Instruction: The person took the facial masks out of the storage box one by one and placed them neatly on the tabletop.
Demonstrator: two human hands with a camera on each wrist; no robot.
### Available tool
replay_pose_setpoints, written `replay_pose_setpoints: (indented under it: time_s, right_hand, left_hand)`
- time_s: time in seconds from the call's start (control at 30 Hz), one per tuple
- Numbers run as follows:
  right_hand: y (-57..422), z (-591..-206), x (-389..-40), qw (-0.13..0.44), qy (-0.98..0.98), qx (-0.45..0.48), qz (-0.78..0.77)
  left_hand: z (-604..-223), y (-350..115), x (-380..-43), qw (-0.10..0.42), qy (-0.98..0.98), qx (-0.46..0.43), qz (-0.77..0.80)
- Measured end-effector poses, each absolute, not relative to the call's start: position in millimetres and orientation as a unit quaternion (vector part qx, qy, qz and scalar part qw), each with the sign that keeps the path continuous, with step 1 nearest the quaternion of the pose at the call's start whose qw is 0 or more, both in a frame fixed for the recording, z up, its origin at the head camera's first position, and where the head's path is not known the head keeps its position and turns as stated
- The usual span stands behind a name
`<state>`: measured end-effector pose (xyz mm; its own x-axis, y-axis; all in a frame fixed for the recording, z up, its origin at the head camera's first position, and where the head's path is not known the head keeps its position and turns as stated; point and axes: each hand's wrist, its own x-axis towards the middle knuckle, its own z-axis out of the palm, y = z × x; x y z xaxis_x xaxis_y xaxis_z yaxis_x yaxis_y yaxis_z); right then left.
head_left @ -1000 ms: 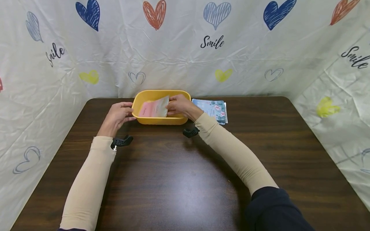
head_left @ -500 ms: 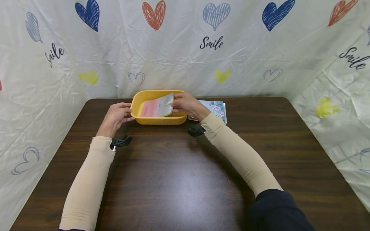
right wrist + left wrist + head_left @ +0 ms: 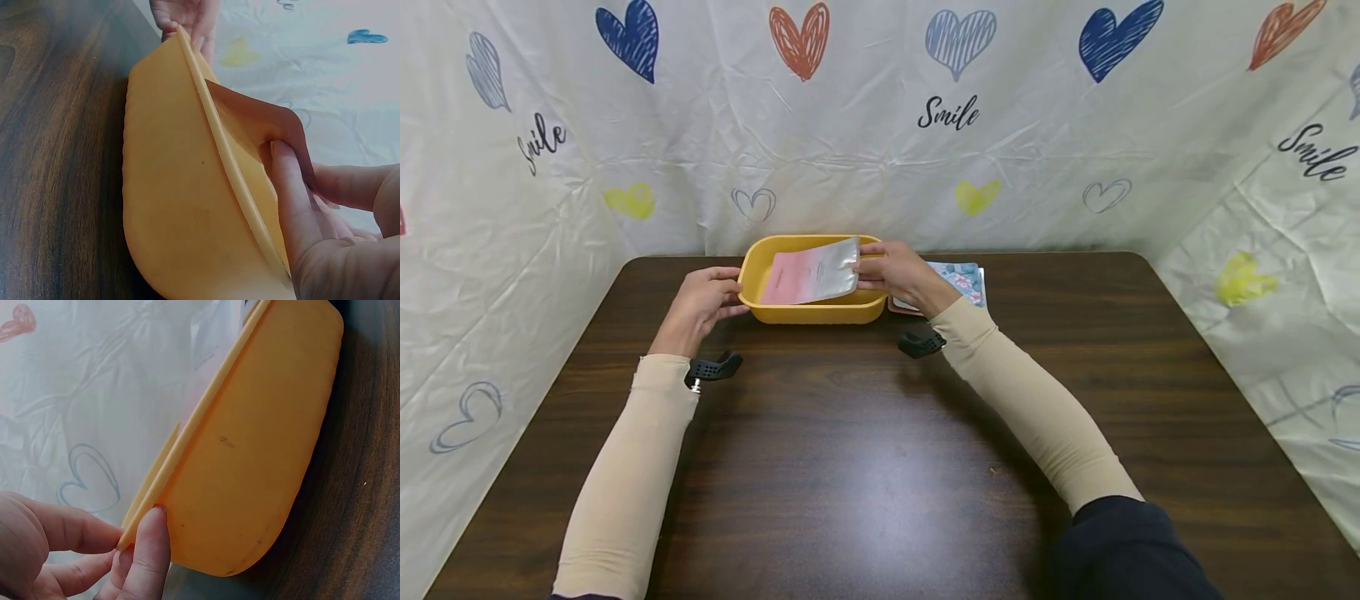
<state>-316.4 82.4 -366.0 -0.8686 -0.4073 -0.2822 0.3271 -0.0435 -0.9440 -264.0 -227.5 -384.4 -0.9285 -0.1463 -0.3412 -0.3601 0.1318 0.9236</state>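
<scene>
A yellow plastic basin (image 3: 816,314) stands at the back of the table. My left hand (image 3: 698,304) holds its left end; in the left wrist view, thumb and fingers (image 3: 150,540) pinch the rim. Inside lies a flat sachet (image 3: 808,275), pink fading to silvery white. My right hand (image 3: 901,271) pinches its silvery right edge, which is raised while the pink end slopes down into the basin. In the right wrist view, the sachet's brownish underside (image 3: 262,115) rises above the rim, between thumb and fingers. The basin's floor is partly hidden beneath the sachet.
Right of the basin lies a stack of flat packets (image 3: 964,279), the top one blue and floral, partly behind my right hand. The dark wooden table (image 3: 850,433) ends at a white curtain (image 3: 865,183) printed with hearts, close behind the basin.
My right hand has moved right, drawing the sachet's raised edge with it toward the basin's right end. The basin has shifted slightly left; my left hand has stayed at its rim.
</scene>
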Motion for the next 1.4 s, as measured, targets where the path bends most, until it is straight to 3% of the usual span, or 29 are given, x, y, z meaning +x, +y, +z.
replay_pose_setpoints:
  time_s: [0.53, 1.4]
  right_hand:
    - [111.0, -354.4, -309.0, 0.238, 0.633, -0.023, -0.736]
    - [200.2, -346.7, -291.3, 0.214, 0.627, -0.016, -0.749]
  left_hand:
    - [-384.7, -227.3, -263.8, 0.077, 0.753, -0.17, 0.632]
    - [-384.9, -229.2, -262.7, 0.077, 0.748, -0.157, 0.64]
